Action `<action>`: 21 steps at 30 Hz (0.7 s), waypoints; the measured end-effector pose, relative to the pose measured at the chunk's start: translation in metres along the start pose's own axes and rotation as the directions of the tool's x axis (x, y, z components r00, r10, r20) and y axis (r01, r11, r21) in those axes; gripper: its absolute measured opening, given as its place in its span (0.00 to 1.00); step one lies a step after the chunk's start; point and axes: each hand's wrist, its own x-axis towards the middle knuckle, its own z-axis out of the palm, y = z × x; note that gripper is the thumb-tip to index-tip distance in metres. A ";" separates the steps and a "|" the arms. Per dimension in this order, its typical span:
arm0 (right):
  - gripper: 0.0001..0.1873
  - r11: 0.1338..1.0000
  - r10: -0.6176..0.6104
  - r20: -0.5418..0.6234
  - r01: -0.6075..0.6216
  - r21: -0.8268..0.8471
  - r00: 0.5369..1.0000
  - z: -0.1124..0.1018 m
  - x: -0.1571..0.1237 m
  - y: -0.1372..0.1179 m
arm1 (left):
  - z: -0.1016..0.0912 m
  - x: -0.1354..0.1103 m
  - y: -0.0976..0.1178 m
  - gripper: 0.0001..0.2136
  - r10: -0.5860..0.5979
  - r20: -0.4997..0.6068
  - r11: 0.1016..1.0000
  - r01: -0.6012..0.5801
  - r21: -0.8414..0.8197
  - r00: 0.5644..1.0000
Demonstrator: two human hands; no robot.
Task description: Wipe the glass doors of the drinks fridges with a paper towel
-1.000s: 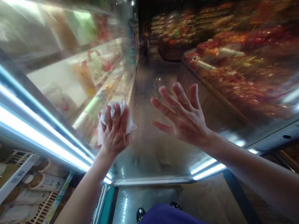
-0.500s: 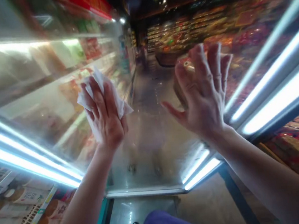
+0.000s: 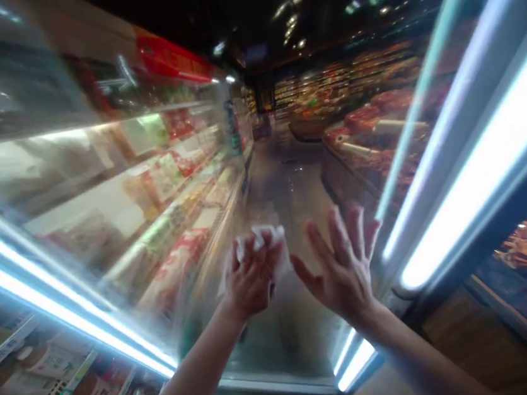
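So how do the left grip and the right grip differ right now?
The left grip holds a crumpled white wipe, while the right grip shows nothing held. The left grip is bent over its wipe; the right grip is open and spread. Both reach forward with their backs toward the camera.

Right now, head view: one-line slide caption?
Left hand with a crumpled white cloth and open, empty right hand at a clear, flat panel between bright white light strips.
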 end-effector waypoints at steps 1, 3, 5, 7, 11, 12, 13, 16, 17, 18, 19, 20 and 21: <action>0.49 0.999 -0.043 0.051 0.042 0.020 0.998 0.003 -0.009 -0.004 | 0.002 -0.013 -0.002 0.34 0.034 0.010 0.999 -0.034 -0.021 0.999; 0.48 0.994 -0.103 0.094 0.099 0.038 0.990 0.008 -0.022 -0.010 | 0.003 -0.041 -0.016 0.32 -0.010 -0.002 1.000 0.010 -0.005 1.000; 0.48 0.996 -0.088 0.021 0.088 0.019 0.996 0.014 -0.022 -0.016 | 0.000 -0.069 -0.039 0.34 -0.193 -0.062 0.980 0.196 0.036 0.979; 0.50 0.998 -0.059 -0.037 0.060 0.016 0.998 0.022 -0.018 -0.028 | -0.002 -0.097 -0.057 0.36 -0.410 -0.157 0.903 0.424 0.066 0.898; 0.43 0.964 -0.240 0.162 0.215 0.160 0.957 0.043 -0.023 -0.072 | 0.003 -0.149 -0.055 0.33 -0.636 -0.259 0.741 0.669 0.057 0.727; 0.41 0.943 -0.306 0.221 0.264 0.202 0.926 0.048 -0.026 -0.083 | 0.006 -0.157 -0.054 0.32 -0.668 -0.265 0.711 0.702 0.046 0.695; 0.40 0.930 -0.346 0.255 0.293 0.224 0.903 0.054 -0.028 -0.092 | 0.009 -0.163 -0.055 0.32 -0.701 -0.272 0.678 0.734 0.030 0.659; 0.42 0.943 -0.325 0.226 0.297 0.150 0.918 0.073 -0.026 -0.118 | 0.013 -0.177 -0.079 0.32 -0.794 -0.307 0.563 0.825 -0.046 0.525; 0.43 0.945 -0.322 0.212 0.302 0.122 0.923 0.080 -0.025 -0.127 | 0.013 -0.185 -0.089 0.32 -0.817 -0.320 0.526 0.848 -0.073 0.479; 0.43 0.940 -0.340 0.216 0.322 0.114 0.915 0.087 -0.024 -0.137 | 0.013 -0.194 -0.098 0.32 -0.835 -0.336 0.492 0.865 -0.098 0.437; 0.43 0.925 -0.379 0.241 0.356 0.134 0.894 0.093 -0.024 -0.148 | 0.013 -0.205 -0.104 0.32 -0.848 -0.352 0.461 0.879 -0.121 0.396; 0.41 0.902 -0.429 0.282 0.393 0.176 0.858 0.099 -0.025 -0.159 | 0.013 -0.217 -0.108 0.32 -0.858 -0.370 0.431 0.891 -0.142 0.356; 0.40 0.876 -0.480 0.326 0.424 0.231 0.814 0.105 -0.026 -0.171 | 0.012 -0.228 -0.110 0.32 -0.867 -0.383 0.400 0.902 -0.159 0.317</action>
